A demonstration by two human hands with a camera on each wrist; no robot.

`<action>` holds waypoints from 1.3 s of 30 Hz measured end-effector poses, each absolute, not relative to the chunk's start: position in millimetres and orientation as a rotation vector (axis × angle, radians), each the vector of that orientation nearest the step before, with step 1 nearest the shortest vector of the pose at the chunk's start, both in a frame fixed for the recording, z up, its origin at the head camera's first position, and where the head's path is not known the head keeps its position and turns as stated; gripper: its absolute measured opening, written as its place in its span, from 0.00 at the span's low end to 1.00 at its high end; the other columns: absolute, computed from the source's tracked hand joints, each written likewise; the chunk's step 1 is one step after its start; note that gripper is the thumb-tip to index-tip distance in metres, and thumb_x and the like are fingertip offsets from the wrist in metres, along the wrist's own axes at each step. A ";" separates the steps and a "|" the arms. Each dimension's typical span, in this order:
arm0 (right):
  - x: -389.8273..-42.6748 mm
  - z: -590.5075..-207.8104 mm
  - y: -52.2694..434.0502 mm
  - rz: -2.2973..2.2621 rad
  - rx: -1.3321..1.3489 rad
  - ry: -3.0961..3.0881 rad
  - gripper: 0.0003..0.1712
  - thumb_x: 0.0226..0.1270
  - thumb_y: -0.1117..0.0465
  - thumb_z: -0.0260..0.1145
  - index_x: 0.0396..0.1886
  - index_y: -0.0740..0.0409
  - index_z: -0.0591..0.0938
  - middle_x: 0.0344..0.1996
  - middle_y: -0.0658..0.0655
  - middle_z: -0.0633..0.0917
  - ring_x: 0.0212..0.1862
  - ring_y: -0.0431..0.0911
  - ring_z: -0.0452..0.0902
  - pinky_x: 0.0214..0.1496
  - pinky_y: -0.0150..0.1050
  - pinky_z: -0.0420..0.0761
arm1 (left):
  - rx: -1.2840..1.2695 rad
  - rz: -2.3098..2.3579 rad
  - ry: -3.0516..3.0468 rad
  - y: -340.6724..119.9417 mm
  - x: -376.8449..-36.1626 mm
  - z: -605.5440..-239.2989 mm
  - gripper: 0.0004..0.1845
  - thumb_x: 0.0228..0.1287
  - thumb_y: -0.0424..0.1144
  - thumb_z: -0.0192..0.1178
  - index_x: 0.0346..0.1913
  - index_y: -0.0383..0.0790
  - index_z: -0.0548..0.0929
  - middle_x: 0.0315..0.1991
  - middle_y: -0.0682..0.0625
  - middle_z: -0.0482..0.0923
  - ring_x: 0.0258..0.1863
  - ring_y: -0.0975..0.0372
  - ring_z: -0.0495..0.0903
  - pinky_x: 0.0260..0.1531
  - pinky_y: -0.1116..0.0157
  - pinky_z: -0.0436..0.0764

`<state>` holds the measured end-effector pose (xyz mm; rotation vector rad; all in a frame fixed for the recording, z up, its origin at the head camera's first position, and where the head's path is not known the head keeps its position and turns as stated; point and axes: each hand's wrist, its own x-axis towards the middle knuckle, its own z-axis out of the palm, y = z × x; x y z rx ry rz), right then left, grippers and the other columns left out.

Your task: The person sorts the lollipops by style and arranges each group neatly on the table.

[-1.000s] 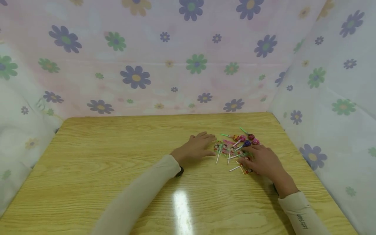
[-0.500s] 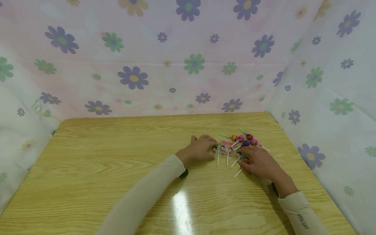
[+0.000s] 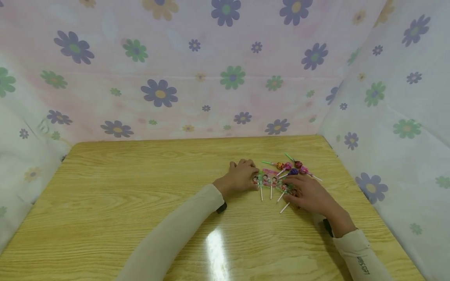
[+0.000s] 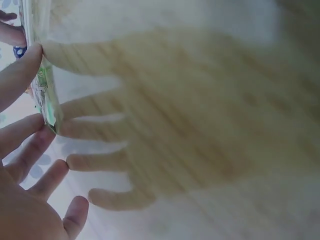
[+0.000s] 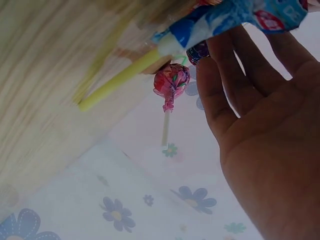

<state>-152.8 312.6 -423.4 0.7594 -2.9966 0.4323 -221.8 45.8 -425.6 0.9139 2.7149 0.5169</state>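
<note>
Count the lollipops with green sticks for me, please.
2 in sight in the head view, both beyond the right hand: the orange lollipop and, to its right, the dark red lollipop. That hand may hide others.

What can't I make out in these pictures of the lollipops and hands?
- Head view: the frontmost lollipop, its candy end mostly covered by the right hand.
- Head view: any lettering on the cartoon-print wrappers, too small.
- Right wrist view: the blue wrapper's upper part, cut off by the top edge.
- Left wrist view: the rest of the left hand, cut off by the left and bottom edges.
</note>
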 end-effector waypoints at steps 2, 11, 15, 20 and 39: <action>-152.6 -422.4 312.5 0.419 0.752 -2.998 0.31 0.67 0.45 0.68 0.64 0.55 0.79 0.61 0.64 0.80 0.61 0.64 0.75 0.61 0.66 0.72 | 0.909 0.534 2.706 44.6 -222.3 -425.3 0.33 0.64 0.56 0.66 0.70 0.54 0.73 0.65 0.57 0.68 0.71 0.57 0.61 0.63 0.48 0.58; -151.4 -423.5 315.7 0.490 0.761 -3.022 0.30 0.68 0.45 0.67 0.65 0.54 0.78 0.60 0.63 0.80 0.57 0.60 0.77 0.57 0.62 0.76 | 0.924 0.574 2.663 41.7 -222.4 -425.9 0.35 0.62 0.58 0.67 0.71 0.55 0.72 0.65 0.57 0.67 0.69 0.57 0.60 0.61 0.48 0.56; -151.3 -423.7 316.5 0.479 0.706 -3.059 0.32 0.68 0.43 0.67 0.66 0.55 0.77 0.61 0.64 0.79 0.60 0.62 0.75 0.59 0.64 0.74 | 0.948 0.528 2.688 41.8 -222.5 -426.9 0.33 0.61 0.59 0.66 0.69 0.57 0.74 0.64 0.57 0.68 0.67 0.58 0.61 0.59 0.50 0.57; -152.3 -420.7 317.0 0.469 0.669 -3.083 0.34 0.67 0.45 0.68 0.67 0.59 0.76 0.61 0.68 0.78 0.61 0.66 0.73 0.59 0.66 0.73 | 0.980 0.523 2.699 40.8 -223.0 -426.2 0.32 0.60 0.59 0.67 0.68 0.56 0.76 0.61 0.58 0.71 0.65 0.59 0.63 0.59 0.51 0.56; -152.0 -417.7 316.6 0.383 0.611 -3.095 0.36 0.65 0.44 0.70 0.66 0.60 0.76 0.61 0.69 0.78 0.63 0.68 0.73 0.61 0.68 0.71 | 1.093 0.423 2.750 28.7 -222.2 -420.8 0.28 0.58 0.59 0.69 0.60 0.53 0.83 0.52 0.60 0.80 0.53 0.64 0.76 0.58 0.49 0.54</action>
